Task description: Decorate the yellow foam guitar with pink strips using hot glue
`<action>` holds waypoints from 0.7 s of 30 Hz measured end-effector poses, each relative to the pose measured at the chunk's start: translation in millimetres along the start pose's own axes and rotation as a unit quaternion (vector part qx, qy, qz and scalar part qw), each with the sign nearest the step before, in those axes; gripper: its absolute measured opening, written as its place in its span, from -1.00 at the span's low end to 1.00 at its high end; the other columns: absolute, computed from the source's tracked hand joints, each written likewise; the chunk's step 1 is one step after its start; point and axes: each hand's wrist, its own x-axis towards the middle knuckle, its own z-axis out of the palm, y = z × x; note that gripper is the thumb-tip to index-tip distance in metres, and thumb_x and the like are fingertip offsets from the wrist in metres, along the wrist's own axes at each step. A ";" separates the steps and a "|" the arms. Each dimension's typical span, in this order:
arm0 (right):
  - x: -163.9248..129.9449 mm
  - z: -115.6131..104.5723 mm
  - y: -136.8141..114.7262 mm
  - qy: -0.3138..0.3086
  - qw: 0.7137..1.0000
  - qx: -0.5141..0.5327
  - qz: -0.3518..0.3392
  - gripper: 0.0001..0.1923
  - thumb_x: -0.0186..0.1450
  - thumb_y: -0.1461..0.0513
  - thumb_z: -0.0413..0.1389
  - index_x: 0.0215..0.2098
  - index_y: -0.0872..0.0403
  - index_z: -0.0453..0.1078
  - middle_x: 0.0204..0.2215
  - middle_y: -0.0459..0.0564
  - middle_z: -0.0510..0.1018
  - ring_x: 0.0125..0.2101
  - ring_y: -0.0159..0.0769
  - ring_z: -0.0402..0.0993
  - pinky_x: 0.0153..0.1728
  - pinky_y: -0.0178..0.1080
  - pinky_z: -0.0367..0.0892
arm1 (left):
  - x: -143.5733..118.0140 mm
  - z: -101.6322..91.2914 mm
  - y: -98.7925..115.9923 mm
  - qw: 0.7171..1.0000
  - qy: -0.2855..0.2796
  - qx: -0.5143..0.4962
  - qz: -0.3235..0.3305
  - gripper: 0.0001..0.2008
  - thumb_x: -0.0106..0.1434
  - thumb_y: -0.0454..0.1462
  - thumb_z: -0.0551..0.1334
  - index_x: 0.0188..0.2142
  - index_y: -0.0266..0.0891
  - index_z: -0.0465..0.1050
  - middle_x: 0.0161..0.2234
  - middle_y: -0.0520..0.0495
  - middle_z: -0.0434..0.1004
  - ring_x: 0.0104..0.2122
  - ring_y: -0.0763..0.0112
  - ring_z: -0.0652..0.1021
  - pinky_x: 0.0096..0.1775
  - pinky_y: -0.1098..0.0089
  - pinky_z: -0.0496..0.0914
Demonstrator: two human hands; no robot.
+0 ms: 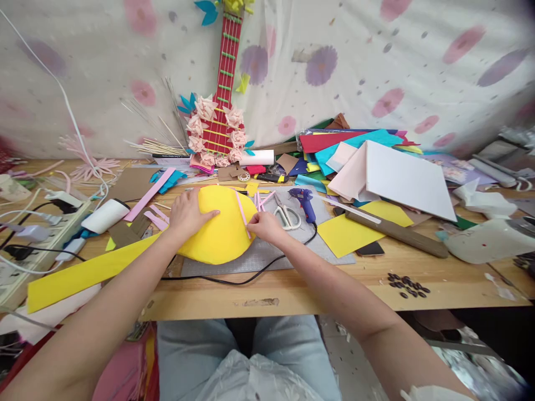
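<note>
Pinching the lower end of a thin pink strip [242,213] between thumb and fingertips of the right hand [267,226], at the right side of a rounded yellow board [225,239]; thumb of the left hand [189,216] stretched out over the board's face, fingers bent at its upper left edge, hard to tell whether closed around it; the board itself just left of the frame's centre, above a grey mat [254,262] on the wooden bench [209,303]; towards the lower left, a long yellow strip [87,272] passing behind the left forearm, its near end hidden there; just beyond the right hand, scissors [286,209] with pale handles, and beside them a blue glue gun [307,207]; across the front of the mat, a black cord [234,283]; right of centre, a yellow sheet [340,231] partly under a long brown strip [401,236]; at lower right, a scatter of small black beads [407,285]; at upper centre, a red toy guitar [221,131] upright against a flowered curtain [343,33], ringed with pale pink flowers [205,107]; at upper right, a white board [405,178] leaning on a pile of coloured sheets [334,142]; at far left, a power strip [54,236] with several plugs in it.
</note>
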 end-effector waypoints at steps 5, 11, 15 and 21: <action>0.0 -1.3 -0.9 -0.007 1.000 -0.011 -0.002 -0.86 -0.05 0.28 0.07 -0.54 0.12 0.46 -0.49 -0.06 0.54 -0.45 -0.38 0.40 -0.54 -0.39 0.11 | 0.6 -0.3 1.3 1.000 0.001 0.010 -0.002 -0.24 0.02 0.10 0.14 0.11 -0.30 0.10 0.01 -0.31 0.30 0.02 0.00 0.31 -0.02 0.19 0.19; 2.8 -2.4 -1.8 -0.013 0.999 -0.036 -0.006 -0.87 -0.04 0.28 0.08 -0.53 0.11 0.46 -0.47 -0.04 0.55 -0.42 -0.36 0.41 -0.53 -0.39 0.13 | 1.3 0.8 1.1 1.000 0.008 0.015 0.004 -0.23 0.01 0.10 0.15 0.10 -0.33 0.12 0.01 -0.33 0.30 0.01 -0.02 0.32 -0.03 0.19 0.20; 3.9 -3.5 -3.6 -0.027 0.998 -0.051 0.001 -0.85 -0.04 0.28 0.09 -0.49 0.11 0.47 -0.48 -0.03 0.55 -0.42 -0.34 0.43 -0.50 -0.38 0.17 | 1.6 0.9 0.6 1.000 0.009 0.011 0.005 -0.22 0.01 0.10 0.15 0.11 -0.32 0.11 0.02 -0.33 0.29 0.03 -0.03 0.31 -0.01 0.17 0.19; 3.3 -9.3 -10.9 -0.052 0.995 -0.084 0.005 -0.80 -0.01 0.29 0.10 -0.40 0.11 0.49 -0.50 -0.02 0.55 -0.43 -0.31 0.47 -0.43 -0.37 0.24 | 1.7 -0.1 1.2 1.000 0.006 0.014 0.006 -0.22 0.01 0.11 0.15 0.11 -0.31 0.11 0.01 -0.34 0.30 0.01 -0.05 0.32 -0.02 0.15 0.18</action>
